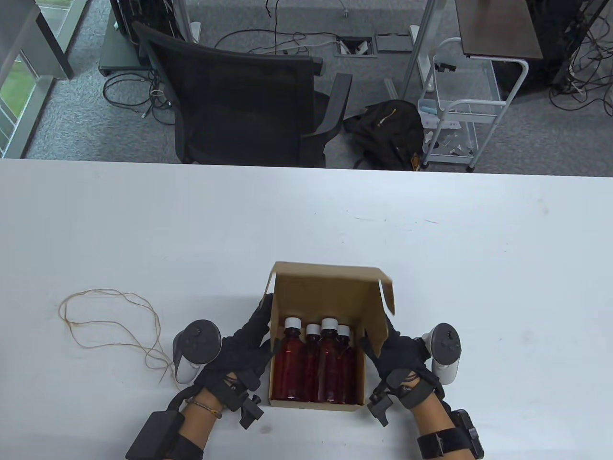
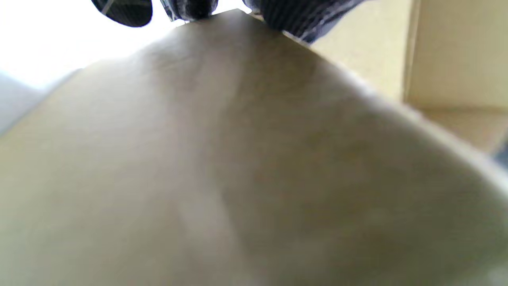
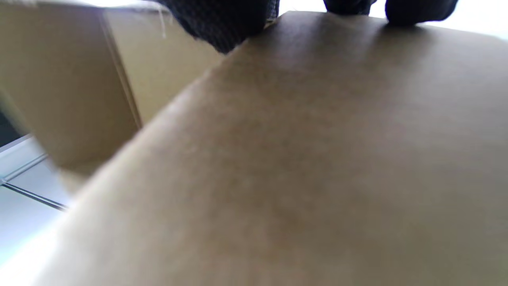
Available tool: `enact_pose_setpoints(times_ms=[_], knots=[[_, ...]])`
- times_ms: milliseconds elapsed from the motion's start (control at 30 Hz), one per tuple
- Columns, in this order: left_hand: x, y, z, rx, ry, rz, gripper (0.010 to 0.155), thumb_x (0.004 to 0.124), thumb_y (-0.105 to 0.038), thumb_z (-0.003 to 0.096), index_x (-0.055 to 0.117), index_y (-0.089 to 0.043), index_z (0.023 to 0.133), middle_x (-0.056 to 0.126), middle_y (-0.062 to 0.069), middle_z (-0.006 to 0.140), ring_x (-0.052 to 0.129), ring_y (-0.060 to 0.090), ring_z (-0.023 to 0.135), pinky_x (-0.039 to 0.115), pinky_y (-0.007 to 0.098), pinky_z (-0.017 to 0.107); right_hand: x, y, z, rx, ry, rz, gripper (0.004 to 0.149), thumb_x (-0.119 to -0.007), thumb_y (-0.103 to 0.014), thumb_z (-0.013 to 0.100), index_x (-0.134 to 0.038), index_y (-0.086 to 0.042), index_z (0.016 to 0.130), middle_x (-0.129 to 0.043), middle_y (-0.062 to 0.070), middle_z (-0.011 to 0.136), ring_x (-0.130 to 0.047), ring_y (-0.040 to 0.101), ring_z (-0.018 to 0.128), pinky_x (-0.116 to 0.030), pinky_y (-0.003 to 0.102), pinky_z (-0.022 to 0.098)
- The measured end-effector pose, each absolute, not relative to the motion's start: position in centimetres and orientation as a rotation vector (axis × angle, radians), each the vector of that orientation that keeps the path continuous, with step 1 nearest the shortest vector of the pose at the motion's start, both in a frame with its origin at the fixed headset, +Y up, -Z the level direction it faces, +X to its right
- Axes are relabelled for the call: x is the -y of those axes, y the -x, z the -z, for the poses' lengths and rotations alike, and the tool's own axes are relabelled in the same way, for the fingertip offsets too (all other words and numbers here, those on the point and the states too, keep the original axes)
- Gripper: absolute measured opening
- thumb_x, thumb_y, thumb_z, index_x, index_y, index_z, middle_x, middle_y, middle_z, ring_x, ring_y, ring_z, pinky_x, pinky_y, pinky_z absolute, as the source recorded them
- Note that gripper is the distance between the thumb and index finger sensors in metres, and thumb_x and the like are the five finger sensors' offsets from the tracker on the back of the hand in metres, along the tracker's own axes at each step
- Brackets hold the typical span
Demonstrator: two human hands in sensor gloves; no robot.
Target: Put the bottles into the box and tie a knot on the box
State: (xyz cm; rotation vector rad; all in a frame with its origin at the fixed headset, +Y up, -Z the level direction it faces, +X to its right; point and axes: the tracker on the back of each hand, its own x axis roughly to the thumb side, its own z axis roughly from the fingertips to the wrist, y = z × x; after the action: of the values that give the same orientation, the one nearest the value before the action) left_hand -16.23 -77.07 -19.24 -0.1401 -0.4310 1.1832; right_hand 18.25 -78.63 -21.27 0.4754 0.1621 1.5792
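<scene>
— Where is the cardboard box [image 1: 318, 405] and what is in it?

— It sits on the white table [image 1: 431, 249] near the front edge, between the two hands. Four amber bottles [image 1: 317, 366] with white caps stand upright inside, packed close together. The lid [image 1: 325, 292] is raised at the far side, with a side flap [image 1: 389, 294] hanging at its right corner.

— How is the left hand [image 1: 244, 347] posed?

— It comes in from the near edge, forearm angled up and to the right, palm turned toward the box's left wall. Its fingers [image 1: 263, 311] reach along that wall toward the far corner, and in the left wrist view the fingertips [image 2: 293, 20] curl over a cardboard edge, so it grips the box there. The tracker [image 1: 194, 350] rides on the back of the hand, on the outer side.

— And the right hand [image 1: 400, 357]?

— It mirrors the other: palm against the right wall, wrist near the box's near right corner. The right wrist view shows its fingertips [image 3: 226, 24] hooked over the top of a cardboard panel, one on the inner side and others on the outer. It holds the box too.

— Anything else on the table?

— A thin tan twine [image 1: 112, 326] lies in loose loops to the left, well apart from the box, its near end just beside the left tracker.
</scene>
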Motion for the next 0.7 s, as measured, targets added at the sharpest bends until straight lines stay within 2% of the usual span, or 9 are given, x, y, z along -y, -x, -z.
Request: enact_pose_setpoints(times_ms=[133,233,300,400,533,700], knots=[[77.1,16.6,19.4,0.432,0.147,-1.201,0.075,0.073,-0.024,0.0536,0.028,-0.035,0.113,0.040,0.005,0.128,0.054,0.050,0.112,0.067,0.060,0.073,78.8,-18.7,21.5,-0.216,-0.486,-1.530,0.066,-0.067,-0.009,0.047,-0.043,-0.031,0.104,-0.041,0.007,0.113,-0.037,0.058,0.094,-0.049,0.071,0.060],[77.1,16.8,19.5,0.432,0.152,-1.232,0.071,0.070,-0.024,0.0542,0.033,-0.036,0.113,0.043,0.005,0.128,0.055,0.051,0.112,0.067,0.061,0.072,78.9,-19.0,21.6,-0.218,-0.464,-1.462,0.061,-0.065,-0.009,0.047,-0.051,-0.029,0.103,-0.047,0.008,0.113,-0.040,0.059,0.093,-0.050,0.071,0.060],[77.3,17.1,19.5,0.411,0.143,-1.305,0.066,0.069,-0.025,0.0547,0.041,-0.037,0.113,0.051,0.006,0.127,0.060,0.054,0.109,0.069,0.062,0.071,79.2,-19.2,21.7,-0.216,-0.448,-1.431,0.058,-0.067,-0.012,0.048,-0.056,-0.030,0.103,-0.052,0.009,0.112,-0.042,0.059,0.093,-0.050,0.071,0.060],[77.4,17.6,19.7,0.381,0.146,-1.433,0.061,0.073,-0.034,0.0556,0.055,-0.035,0.114,0.057,0.009,0.126,0.065,0.061,0.104,0.070,0.066,0.068,79.2,-19.2,21.7,-0.201,-0.435,-1.426,0.054,-0.072,-0.017,0.050,-0.062,-0.027,0.102,-0.058,0.010,0.111,-0.045,0.060,0.092,-0.052,0.070,0.060],[77.1,17.2,19.6,0.398,0.146,-1.367,0.064,0.078,-0.036,0.0542,0.055,-0.030,0.114,0.062,0.007,0.125,0.063,0.063,0.103,0.070,0.067,0.067,78.9,-18.8,21.7,-0.197,-0.444,-1.471,0.052,-0.075,-0.018,0.049,-0.068,-0.023,0.101,-0.059,0.011,0.110,-0.044,0.059,0.092,-0.051,0.070,0.060],[76.9,17.1,19.5,0.430,0.142,-1.308,0.061,0.078,-0.026,0.0533,0.062,-0.030,0.111,0.061,0.008,0.125,0.061,0.061,0.105,0.067,0.067,0.069,78.8,-18.8,21.5,-0.202,-0.454,-1.533,0.053,-0.074,-0.012,0.047,-0.071,-0.023,0.099,-0.055,0.010,0.111,-0.042,0.056,0.094,-0.050,0.068,0.061]])
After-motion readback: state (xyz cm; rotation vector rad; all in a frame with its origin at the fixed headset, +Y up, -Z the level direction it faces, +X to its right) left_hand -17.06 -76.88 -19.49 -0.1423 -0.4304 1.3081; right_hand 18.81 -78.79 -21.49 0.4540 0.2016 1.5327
